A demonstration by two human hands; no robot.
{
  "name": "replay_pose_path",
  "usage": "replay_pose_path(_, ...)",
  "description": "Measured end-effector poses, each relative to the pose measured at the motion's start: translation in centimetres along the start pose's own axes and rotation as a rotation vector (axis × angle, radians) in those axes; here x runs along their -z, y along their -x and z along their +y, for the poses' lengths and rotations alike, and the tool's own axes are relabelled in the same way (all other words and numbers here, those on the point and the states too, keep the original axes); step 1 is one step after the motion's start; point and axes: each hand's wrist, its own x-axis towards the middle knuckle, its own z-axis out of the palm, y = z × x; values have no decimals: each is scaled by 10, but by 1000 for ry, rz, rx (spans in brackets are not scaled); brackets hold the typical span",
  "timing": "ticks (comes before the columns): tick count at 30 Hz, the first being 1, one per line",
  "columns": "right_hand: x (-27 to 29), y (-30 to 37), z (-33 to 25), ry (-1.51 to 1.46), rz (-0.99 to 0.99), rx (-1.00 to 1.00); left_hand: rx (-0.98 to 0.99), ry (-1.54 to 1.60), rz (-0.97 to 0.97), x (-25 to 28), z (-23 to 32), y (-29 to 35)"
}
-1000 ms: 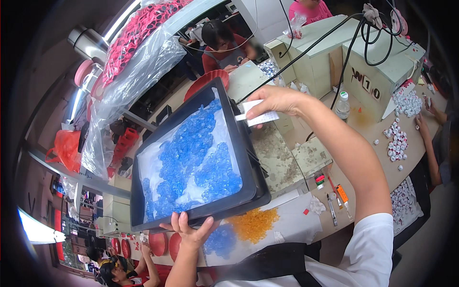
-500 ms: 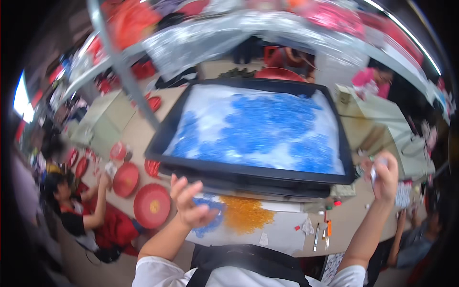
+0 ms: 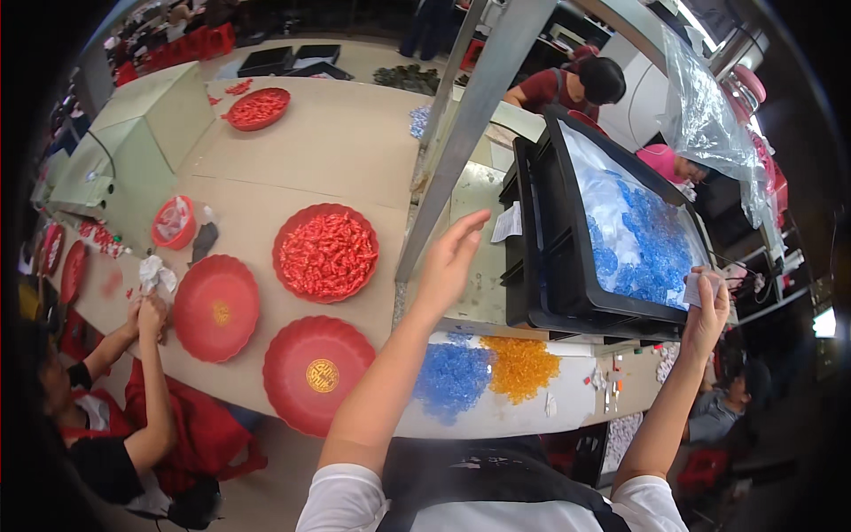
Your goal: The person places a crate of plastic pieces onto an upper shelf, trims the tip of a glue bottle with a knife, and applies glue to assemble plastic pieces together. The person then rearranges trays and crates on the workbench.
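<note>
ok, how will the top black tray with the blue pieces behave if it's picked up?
Top black tray: probably stiff, judging by its thick, straight-sided walls. Blue pieces lie loose on a thin white liner, so they'd likely slide if tilted. May catch or drag on lift-off, since it appears stacked on another black tray.

Worn on the head, left one of a fisheye pair. Looks down and forward from above the black apron [image 3: 483, 479] — near to the left hand [image 3: 454, 259], the right hand [image 3: 706, 312] and the black plastic tray [image 3: 567, 239]. Sweeps wide, past the tan worktop [image 3: 310, 164] to the far floor [image 3: 368, 53] — bending straight edges toward the margins.
</note>
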Motion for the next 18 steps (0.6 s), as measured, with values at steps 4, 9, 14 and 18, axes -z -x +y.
replay_pose_path(4, -6, 1, -8, 181, 58, -71, 56, 25, -132, -6, -22, -48)
replay_pose_path(9, -18, 4, -15, 313, 78, -117, 416, 174, -333, -10, -27, -85)
replay_pose_path(14, -19, 5, -15, 341, 86, -149, 617, 329, -509, -10, -46, -97)
replay_pose_path(18, -17, 6, -13, 327, 114, -103, 607, 247, -612, -9, -41, -105)
